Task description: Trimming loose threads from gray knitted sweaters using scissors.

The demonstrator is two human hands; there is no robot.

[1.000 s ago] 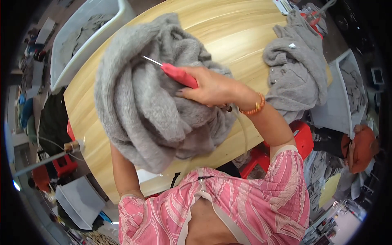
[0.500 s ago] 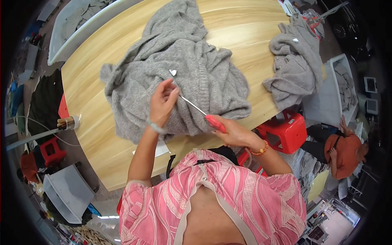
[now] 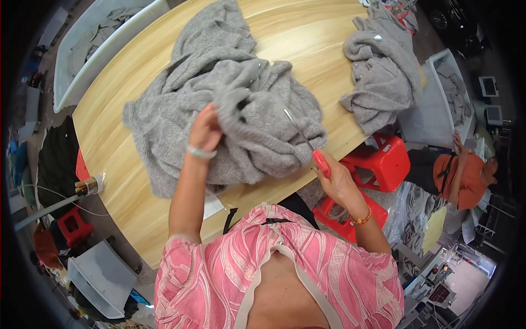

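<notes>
A grey knit garment (image 3: 246, 131) lies in a crumpled heap on the wooden table in front of me. My left hand (image 3: 206, 129) is closed on a fold near its middle and holds it raised; the lifted part is smeared by motion, and my fingertips are partly hidden by the cloth. In my right hand (image 3: 338, 181), at the table's near edge, is a red-handled tool (image 3: 321, 163) with a thin metal shaft. Its tip points away from me, over the right side of the garment. Whether it touches the knit I cannot tell.
Another grey garment (image 3: 381, 71) lies on the table (image 3: 131, 214) at the right. Red stools (image 3: 392, 164) stand by the near right edge. White bins hold grey cloth at the far left (image 3: 82, 82) and right (image 3: 438, 104). A person in orange (image 3: 466, 181) is at the right.
My left hand has taken up a fold of the garment and raised it. My right hand has drawn the tool to the right, away from the left hand. The view has shifted slightly.
</notes>
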